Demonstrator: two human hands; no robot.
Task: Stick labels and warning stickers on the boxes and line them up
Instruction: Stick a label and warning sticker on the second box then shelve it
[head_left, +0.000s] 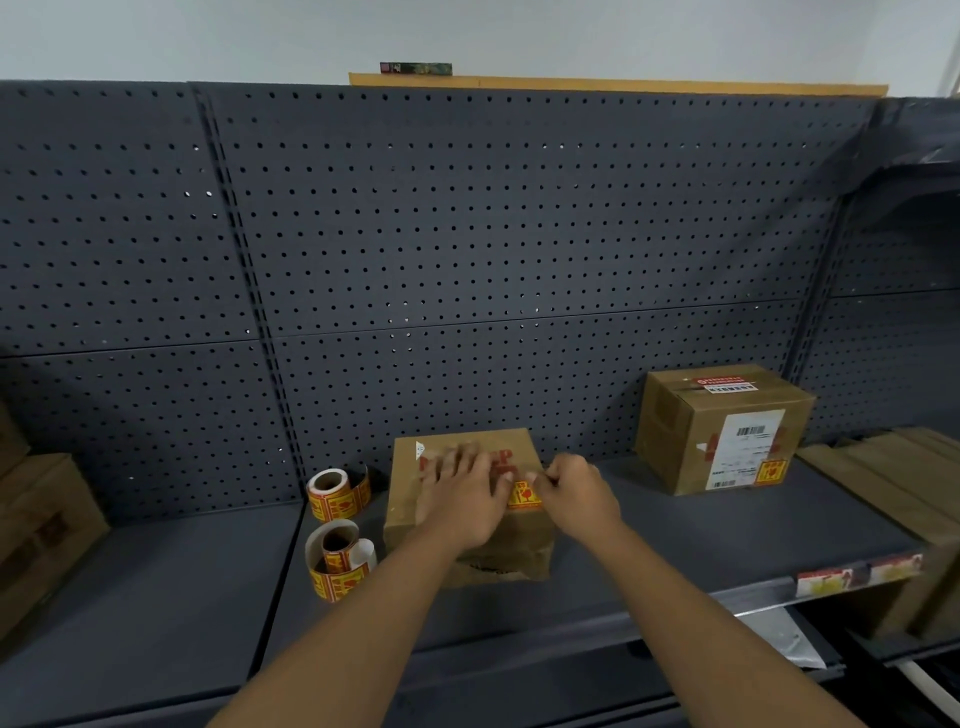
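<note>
Head view, centre of frame: a brown cardboard box (467, 499) sits on a dark grey metal shelf (675, 545), its near lower edge crumpled and torn. The left hand (460, 499) lies flat on the top, fingers straight and spread, blurred at the tips. Red print shows beneath them, too smeared to read. The right hand (574, 499) has its fingers curled, pinching the edge of a yellow-and-red warning sticker (523, 496) at the box's near right corner. Left of the box stand two rolls of the same stickers (337, 493), glossy, wound on cardboard cores, the nearer one (337, 564) loosely unspooled. Right of centre, a taller taped box (722, 431) carries a white barcode label (748, 447), a yellow sticker low on its face and a red-and-white label on top; the text is illegible. Grey perforated pegboard (467, 234) fills the background.
</note>
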